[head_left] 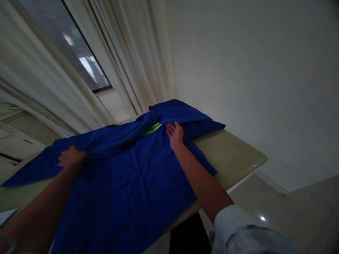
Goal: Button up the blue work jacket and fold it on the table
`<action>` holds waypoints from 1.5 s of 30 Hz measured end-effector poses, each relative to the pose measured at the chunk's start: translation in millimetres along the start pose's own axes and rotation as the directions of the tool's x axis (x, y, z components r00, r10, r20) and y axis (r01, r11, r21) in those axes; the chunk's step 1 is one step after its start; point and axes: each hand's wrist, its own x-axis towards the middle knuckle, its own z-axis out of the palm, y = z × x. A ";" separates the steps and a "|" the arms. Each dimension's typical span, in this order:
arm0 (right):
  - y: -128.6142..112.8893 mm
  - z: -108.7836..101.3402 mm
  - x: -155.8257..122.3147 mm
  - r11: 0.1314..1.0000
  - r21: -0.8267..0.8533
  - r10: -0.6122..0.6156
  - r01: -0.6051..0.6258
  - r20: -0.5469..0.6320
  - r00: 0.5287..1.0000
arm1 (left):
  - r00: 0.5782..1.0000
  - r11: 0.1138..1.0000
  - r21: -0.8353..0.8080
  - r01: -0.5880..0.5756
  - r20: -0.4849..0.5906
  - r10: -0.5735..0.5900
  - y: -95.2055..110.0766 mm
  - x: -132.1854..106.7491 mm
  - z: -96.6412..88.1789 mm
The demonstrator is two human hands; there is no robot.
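Observation:
A blue work jacket with pocket flaps lies spread over the table, its front part hanging over the near edge. A yellow-green reflective strip shows near its upper middle, beside bunched folds. On the left, my left hand rests at the sleeve with fingers bent into the cloth and closed on it; the fingertips are partly hidden. My right hand is over the upper right of the jacket, palm turned inward, fingers stretched out and holding nothing.
The pale table has a rounded corner at the right, close to a plain wall. Cream curtains hang behind, around a dark-framed window. A white flat object lies at the left edge. Below the table is a dark object.

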 end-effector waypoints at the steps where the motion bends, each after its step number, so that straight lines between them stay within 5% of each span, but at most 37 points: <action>1: -6.2 -7.0 9.7 0.996 -0.022 -0.084 0.083 -0.060 0.995 | 0.999 0.999 0.025 0.023 0.023 -0.024 8.7 1.6 -4.0; 2: -12.1 -14.6 19.4 0.989 -0.051 -0.147 0.141 -0.123 0.981 | 0.998 1.000 0.013 -0.012 0.056 0.011 21.9 0.4 -6.8; 4: -21.4 -30.1 36.8 0.980 -0.098 -0.191 0.172 -0.232 0.954 | 0.953 0.955 -0.133 -0.266 0.109 0.281 61.0 -10.7 -7.9; 6: -26.6 -43.4 48.7 0.984 -0.112 -0.163 0.135 -0.298 0.941 | 0.818 0.801 -0.292 -0.522 0.093 0.567 111.9 -32.5 -2.9; 7: -28.0 -48.9 52.5 0.987 -0.113 -0.145 0.115 -0.311 0.939 | 0.760 0.735 -0.331 -0.591 0.075 0.645 139.0 -46.3 1.5; 10: -29.5 -61.7 57.4 0.986 -0.128 -0.140 0.105 -0.306 0.942 | 0.679 0.640 -0.336 -0.691 0.002 0.734 211.5 -88.7 18.4; 12: -29.9 -69.5 59.0 0.978 -0.170 -0.164 0.121 -0.269 0.949 | 0.663 0.627 -0.289 -0.723 -0.038 0.747 244.7 -108.2 29.1; 14: -30.0 -77.5 61.2 0.959 -0.246 -0.198 0.144 -0.209 0.958 | 0.699 0.680 -0.257 -0.687 0.023 0.715 264.1 -113.8 36.5; 18: -28.0 -87.1 66.6 0.922 -0.351 -0.226 0.164 -0.145 0.963 | 0.736 0.754 -0.273 -0.597 0.189 0.650 275.5 -90.8 37.5; 20: -28.5 -85.8 70.2 0.915 -0.365 -0.236 0.170 -0.143 0.961 | 0.688 0.707 -0.318 -0.632 0.188 0.700 272.6 -78.0 32.8; 23: -40.1 -78.9 80.3 0.936 -0.301 -0.253 0.183 -0.212 0.944 | 0.516 0.547 -0.395 -0.738 0.190 0.835 253.6 -75.0 27.2; 25: -57.9 -72.6 91.5 0.960 -0.217 -0.236 0.175 -0.303 0.923 | 0.488 0.512 -0.407 -0.756 0.170 0.856 228.9 -80.4 27.1; 28: -92.0 -54.3 111.2 0.968 -0.182 -0.230 0.173 -0.359 0.905 | 0.664 0.649 -0.487 -0.585 0.172 0.728 179.1 -82.4 27.9; 30: -108.1 -29.0 118.8 0.956 -0.203 -0.273 0.212 -0.352 0.895 | 0.791 0.670 -0.691 -0.270 0.238 0.564 145.0 -73.5 24.3; 31: -110.8 -11.4 118.5 0.930 -0.243 -0.344 0.275 -0.320 0.883 | 0.833 0.599 -0.799 -0.054 0.294 0.469 129.4 -66.5 20.5; 33: -102.0 30.5 107.1 0.784 -0.383 -0.562 0.488 -0.104 0.821 | 0.853 0.342 -0.892 0.297 0.409 0.324 102.3 -50.0 9.7; 35: -74.7 73.1 81.8 0.491 -0.482 -0.656 0.726 0.344 0.672 | 0.842 0.046 -0.878 0.477 0.471 0.261 78.9 -35.0 -2.3; 37: -35.7 105.0 48.6 0.264 -0.479 -0.422 0.837 0.723 0.546 | 0.842 -0.199 -0.822 0.534 0.494 0.218 56.2 -25.2 -10.5; 40: 22.5 121.8 0.8 0.118 -0.473 0.038 0.873 0.881 0.472 | 0.799 -0.427 -0.695 0.579 0.587 0.129 21.6 -22.4 -8.6; 43: 57.3 113.6 -29.4 0.180 -0.441 0.288 0.879 0.878 0.381 | 0.695 -0.390 -0.624 0.677 0.717 0.060 -2.3 -26.5 6.6; 45: 63.0 106.1 -37.9 0.217 -0.423 0.322 0.880 0.882 0.345 | 0.678 -0.215 -0.662 0.718 0.735 0.002 -5.7 -27.1 16.0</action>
